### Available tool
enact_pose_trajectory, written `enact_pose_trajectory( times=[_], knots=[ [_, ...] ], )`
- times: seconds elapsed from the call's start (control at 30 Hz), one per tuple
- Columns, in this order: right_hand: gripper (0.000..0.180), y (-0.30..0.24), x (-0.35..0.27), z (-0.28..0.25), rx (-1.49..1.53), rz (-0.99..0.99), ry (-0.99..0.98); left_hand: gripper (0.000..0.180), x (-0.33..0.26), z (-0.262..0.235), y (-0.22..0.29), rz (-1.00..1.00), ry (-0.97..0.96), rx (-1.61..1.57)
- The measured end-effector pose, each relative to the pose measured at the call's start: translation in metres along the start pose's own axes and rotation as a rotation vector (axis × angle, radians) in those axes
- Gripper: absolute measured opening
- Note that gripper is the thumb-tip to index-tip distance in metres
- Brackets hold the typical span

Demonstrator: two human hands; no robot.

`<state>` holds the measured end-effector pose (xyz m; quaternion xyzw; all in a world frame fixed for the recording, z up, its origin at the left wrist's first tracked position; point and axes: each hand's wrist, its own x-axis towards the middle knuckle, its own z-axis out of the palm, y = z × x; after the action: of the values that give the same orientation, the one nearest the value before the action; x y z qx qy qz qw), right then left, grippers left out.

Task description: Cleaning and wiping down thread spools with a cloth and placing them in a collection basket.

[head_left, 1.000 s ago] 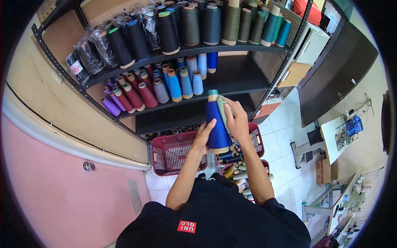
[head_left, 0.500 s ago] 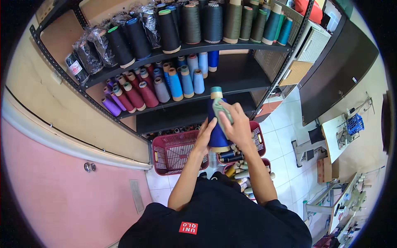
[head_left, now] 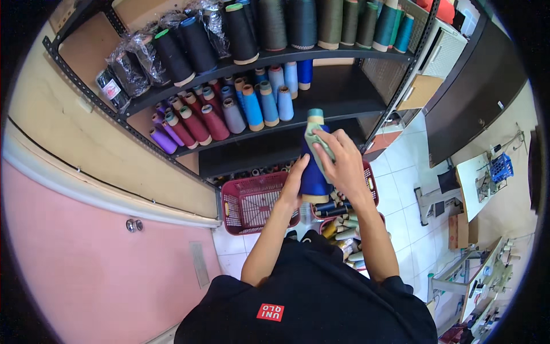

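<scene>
Head view shows both forearms rising from the lower edge toward a shelf unit [head_left: 395,97]. Left hand [head_left: 293,186] is raised with fingers pointing up, its palm flat against the lower left side of a blue cone [head_left: 312,172], near the cone's base. Right hand [head_left: 342,163] sits higher, fingers spread and curled over the cone's upper right side, pressing a pale green cloth [head_left: 316,140] onto the yarn. Both hands are closed on the cone from opposite sides, so it is clamped between them.

That cone stands upright in the air, in front of the dark lower shelf and above a red basket [head_left: 252,200] on the floor. Its yarn is deep blue, wound thick and smooth, with a teal tube tip showing at the top and a pale rim at the base. Part of its right side is hidden by the right hand and the cloth.

Just below the cone, loose spools [head_left: 338,218] lie in a heap on the tiles. Behind it, rows of blue, maroon and purple cones [head_left: 229,112] fill the middle shelf, and dark cones [head_left: 275,26] line the top one.
</scene>
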<state>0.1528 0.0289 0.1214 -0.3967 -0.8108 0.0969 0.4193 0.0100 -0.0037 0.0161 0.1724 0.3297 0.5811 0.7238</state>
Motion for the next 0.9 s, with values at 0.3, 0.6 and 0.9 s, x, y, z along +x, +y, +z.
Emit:
enact_pose_trajectory(
  times=[0.3,0.6,0.9],
  knots=[
    [0.026,0.027,-0.008,-0.011,0.108,0.208,0.181,0.069,-0.004,0.003,0.011,0.026,-0.105,0.107],
    [0.026,0.029,-0.018,0.01,0.183,0.1,0.179,0.066,-0.013,0.008,0.004,0.168,-0.09,0.134],
    [0.024,-0.005,-0.002,-0.017,0.12,0.065,0.202,0.066,-0.01,0.002,-0.003,0.051,0.002,0.125]
  ],
)
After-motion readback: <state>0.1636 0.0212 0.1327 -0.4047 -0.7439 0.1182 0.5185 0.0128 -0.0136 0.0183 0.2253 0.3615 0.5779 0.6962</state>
